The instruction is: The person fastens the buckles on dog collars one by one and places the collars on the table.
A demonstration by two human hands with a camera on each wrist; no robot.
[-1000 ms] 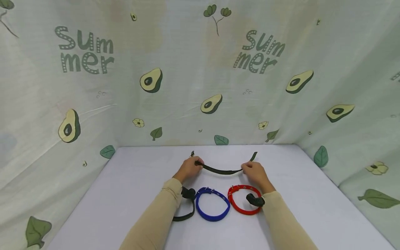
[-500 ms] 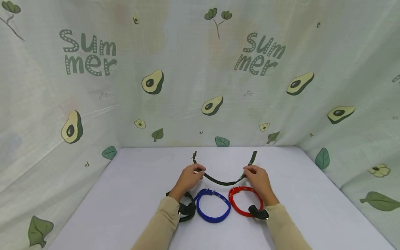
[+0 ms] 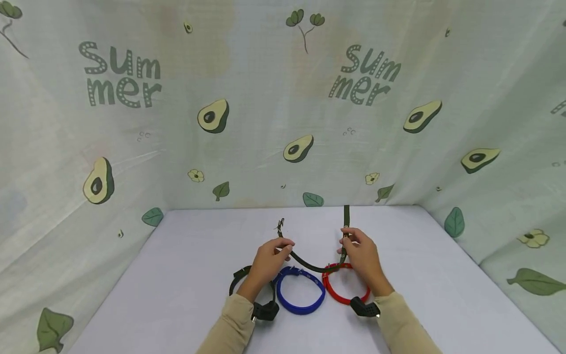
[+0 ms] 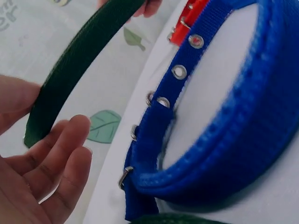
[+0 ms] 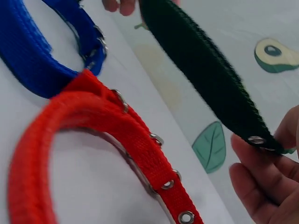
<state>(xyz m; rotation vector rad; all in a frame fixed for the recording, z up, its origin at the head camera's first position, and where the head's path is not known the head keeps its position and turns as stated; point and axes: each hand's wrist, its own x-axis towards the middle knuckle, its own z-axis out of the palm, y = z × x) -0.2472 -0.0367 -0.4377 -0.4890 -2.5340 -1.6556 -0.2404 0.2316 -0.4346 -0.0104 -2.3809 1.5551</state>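
A dark green buckle collar (image 3: 311,268) is unfastened and sags in a U between both hands over the table. My left hand (image 3: 267,260) pinches it near the buckle end (image 3: 280,227), which sticks up past the fingers. With thumb and fingers my right hand (image 3: 363,253) grips the other end, whose strap tip (image 3: 347,214) points upward. In the right wrist view, a metal eyelet (image 5: 256,139) shows on the green collar beside the fingertips. Below the hands lie a blue collar (image 3: 300,310) and a red collar (image 3: 340,298), both closed into rings.
Another dark collar (image 3: 240,273) lies ringed at the left, partly hidden by the left wrist. A black wrist device (image 3: 265,311) and a second one (image 3: 364,307) are worn on the wrists. Behind the white table (image 3: 199,231) hangs a printed curtain (image 3: 252,73).
Both hands have come nearer the body and closer together, so the green collar sags deeper. Its right-hand end has swung to upright. The ringed collars stay put.
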